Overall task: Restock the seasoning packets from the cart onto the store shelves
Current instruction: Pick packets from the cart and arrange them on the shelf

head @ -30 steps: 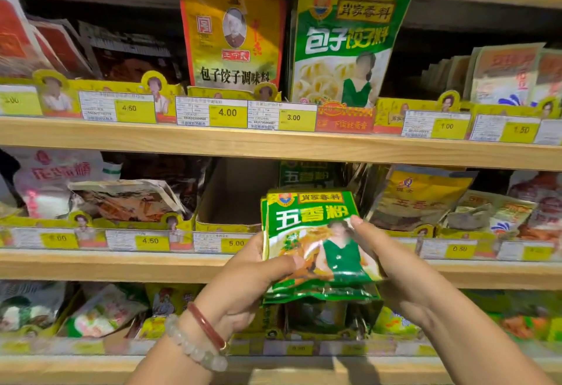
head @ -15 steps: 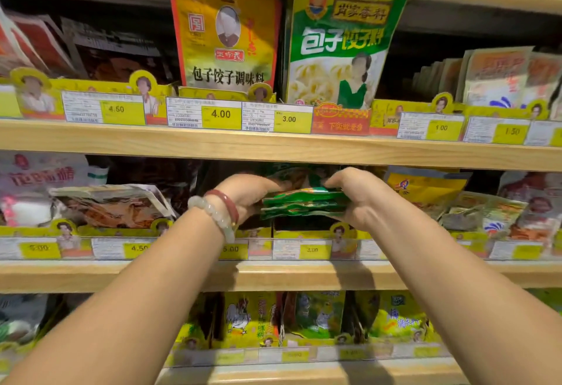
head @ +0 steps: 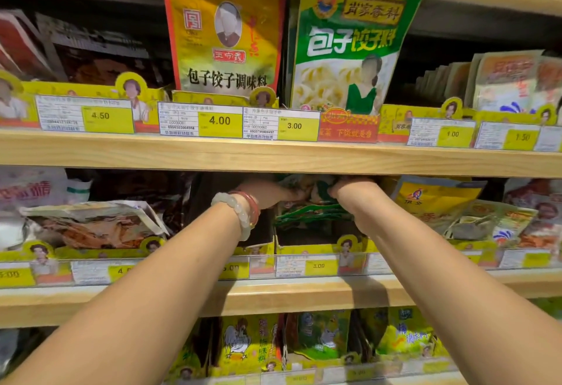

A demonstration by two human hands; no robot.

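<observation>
A small stack of green seasoning packets [head: 313,212] lies nearly flat inside a cardboard display box [head: 304,247] on the middle shelf [head: 273,296]. My left hand [head: 267,193] grips the stack's left end and my right hand [head: 349,194] grips its right end, both reaching deep under the shelf above. The fingertips of both hands are hidden behind the packets and the upper shelf board. A pale bead bracelet and a red bangle circle my left wrist.
The upper shelf [head: 273,156] carries a tall yellow packet [head: 225,37] and a tall green dumpling-seasoning packet [head: 352,41]. Yellow packets [head: 435,199] stand right of the box, crumpled packets [head: 91,223] left. Chicken-print packets [head: 243,345] fill the lower shelf. Price tags line the edges.
Both hands lifted the green packets from chest height, tipped them flat and pushed them deeper into the box on the middle shelf. The view moved closer to the shelves.
</observation>
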